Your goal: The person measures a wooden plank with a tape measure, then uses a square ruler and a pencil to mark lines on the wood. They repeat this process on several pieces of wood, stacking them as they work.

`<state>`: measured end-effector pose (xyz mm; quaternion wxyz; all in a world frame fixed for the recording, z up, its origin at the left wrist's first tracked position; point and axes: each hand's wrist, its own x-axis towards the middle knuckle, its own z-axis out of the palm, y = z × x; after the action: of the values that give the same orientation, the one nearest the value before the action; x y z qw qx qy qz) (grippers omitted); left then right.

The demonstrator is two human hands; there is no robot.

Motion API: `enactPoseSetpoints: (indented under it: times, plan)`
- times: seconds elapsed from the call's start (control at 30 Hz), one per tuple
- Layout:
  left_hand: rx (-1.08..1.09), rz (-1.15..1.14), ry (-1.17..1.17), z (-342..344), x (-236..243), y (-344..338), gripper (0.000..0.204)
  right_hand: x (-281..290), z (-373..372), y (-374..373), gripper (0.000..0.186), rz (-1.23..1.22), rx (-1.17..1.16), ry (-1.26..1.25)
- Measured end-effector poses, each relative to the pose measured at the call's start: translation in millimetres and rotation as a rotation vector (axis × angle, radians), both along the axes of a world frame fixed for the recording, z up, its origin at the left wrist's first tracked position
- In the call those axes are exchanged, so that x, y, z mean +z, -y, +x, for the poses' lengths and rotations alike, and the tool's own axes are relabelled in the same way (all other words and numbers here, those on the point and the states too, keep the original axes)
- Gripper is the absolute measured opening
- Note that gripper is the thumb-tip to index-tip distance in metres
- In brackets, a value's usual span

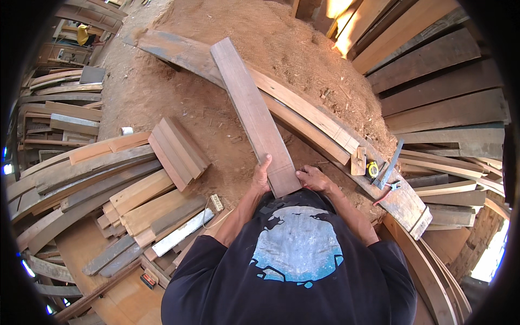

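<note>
woodworking workshop | stacked planks (97, 168) | sawdust-strewn ground (303, 32) | tape measure (372, 169) | pliers (387, 194)

Left hand (261, 176): gripping, thumb (266, 161) pointing forward
Right hand (315, 180): curled inward, nearly level
Forearms (241, 212): angled toward each other

From between my left hand (262, 176) and my right hand (316, 179), the board (252, 116) reaches forward across my view of the long plank (405, 203). On that plank, to the right of my right hand, a tape measure (372, 169) lies between a wood block (358, 161) and a square (391, 162), with pliers (389, 188) closer to me; left of my left hand lie stacked boards (176, 154), with a socket strip (216, 202) nearer my forearm.
</note>
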<state>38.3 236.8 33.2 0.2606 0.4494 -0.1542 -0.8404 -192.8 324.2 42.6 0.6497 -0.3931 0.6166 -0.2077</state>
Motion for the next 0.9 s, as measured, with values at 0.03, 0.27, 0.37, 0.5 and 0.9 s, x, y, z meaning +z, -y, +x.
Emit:
enactPoseSetpoints:
  times: [0.03, 0.27, 0.37, 0.5, 0.9]
  plan:
    - [0.000, 0.001, -0.006, -5.1, -2.5, 0.3, 0.077, -16.7, -3.6, -7.8, 0.048, -0.046, -0.012, -0.036]
    - [-0.004, -0.002, 0.075, -51.2, -5.3, -0.9, 0.091, -18.6, -67.6, -55.2, 0.037, 0.112, -0.335, -0.051]
    - [-0.115, 0.031, 0.044, -71.4, -0.5, 5.4, 0.100, 1.5, -114.2, -77.8, 0.033, -0.012, -0.558, -0.486]
    - [-0.180, 0.092, -0.050, -109.7, 14.0, 11.5, 0.107, -3.7, -169.9, -108.7, 0.051, 0.152, -0.516, -0.938]
    - [-0.232, 0.143, -0.126, -154.8, 0.8, 23.8, 0.107, -69.2, -176.8, -127.9, 0.101, 0.303, -0.286, -1.037]
